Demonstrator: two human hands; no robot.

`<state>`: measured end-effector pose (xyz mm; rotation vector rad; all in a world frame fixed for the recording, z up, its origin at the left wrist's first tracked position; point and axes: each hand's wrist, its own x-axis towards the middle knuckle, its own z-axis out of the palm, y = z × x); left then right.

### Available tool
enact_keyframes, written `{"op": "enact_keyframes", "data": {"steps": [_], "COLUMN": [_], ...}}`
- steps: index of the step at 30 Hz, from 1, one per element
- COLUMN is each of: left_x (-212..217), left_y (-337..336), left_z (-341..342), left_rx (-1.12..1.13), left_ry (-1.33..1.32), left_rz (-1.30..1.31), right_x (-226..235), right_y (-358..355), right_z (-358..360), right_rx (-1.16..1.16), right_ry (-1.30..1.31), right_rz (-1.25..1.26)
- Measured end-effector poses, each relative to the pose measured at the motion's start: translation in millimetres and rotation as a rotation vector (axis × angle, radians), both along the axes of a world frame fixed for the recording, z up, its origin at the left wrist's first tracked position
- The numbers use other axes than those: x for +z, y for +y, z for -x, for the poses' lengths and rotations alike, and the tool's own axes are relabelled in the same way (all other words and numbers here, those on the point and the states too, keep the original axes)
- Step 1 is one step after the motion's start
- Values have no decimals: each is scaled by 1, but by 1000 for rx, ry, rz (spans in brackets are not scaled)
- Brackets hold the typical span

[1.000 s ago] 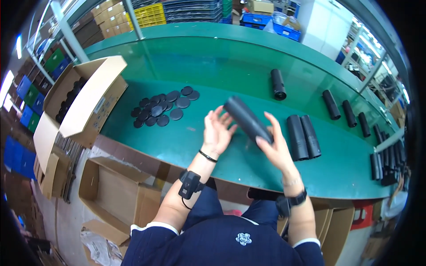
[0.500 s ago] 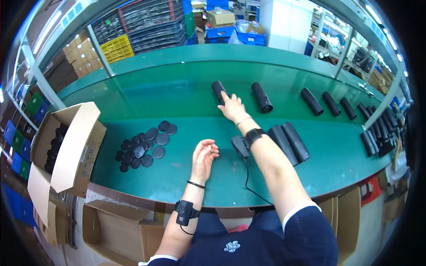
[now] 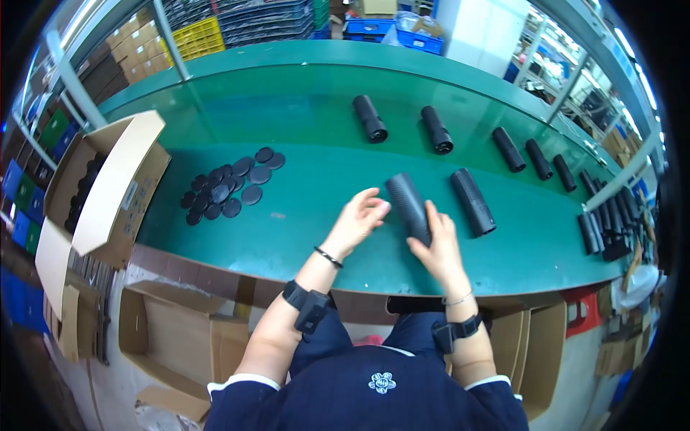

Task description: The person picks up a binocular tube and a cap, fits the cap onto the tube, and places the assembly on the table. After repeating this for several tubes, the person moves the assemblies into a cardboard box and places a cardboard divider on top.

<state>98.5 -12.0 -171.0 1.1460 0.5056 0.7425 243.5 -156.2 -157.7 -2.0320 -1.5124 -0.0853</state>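
My right hand (image 3: 443, 253) grips a black ribbed tube (image 3: 407, 203) by its near end, tilted over the green bench. Beside the tube's left side is my left hand (image 3: 357, 221), its fingers loosely curved and apart with nothing in them; a small gap separates it from the tube. Another black tube (image 3: 472, 202) lies on the bench just right of my right hand. To the left, several flat black discs (image 3: 251, 195) are spread in a loose pile.
On the bench's far strip lie a black tube (image 3: 370, 119), a second one (image 3: 436, 130) and several more toward the right, ending in a stack (image 3: 611, 223). An open cardboard box (image 3: 118, 194) with dark parts stands at the left. More open cartons (image 3: 165, 337) sit below the front edge.
My right hand has come back from the far tube, which stays lying there, and has taken hold of a nearer one. My left hand has moved right toward it. The view has shifted.
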Motion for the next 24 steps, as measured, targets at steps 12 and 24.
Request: {"op": "enact_keyframes", "data": {"steps": [12, 24], "left_x": [39, 40], "left_y": [-34, -29], "left_z": [58, 47], "left_rx": [-97, -327], "left_ry": [0, -82], "left_rz": [-642, -305], "right_x": [9, 48], "right_y": [4, 6], "right_z": [34, 20], "right_rx": [475, 474], "right_ry": [962, 1300], "right_rz": [-294, -258]}}
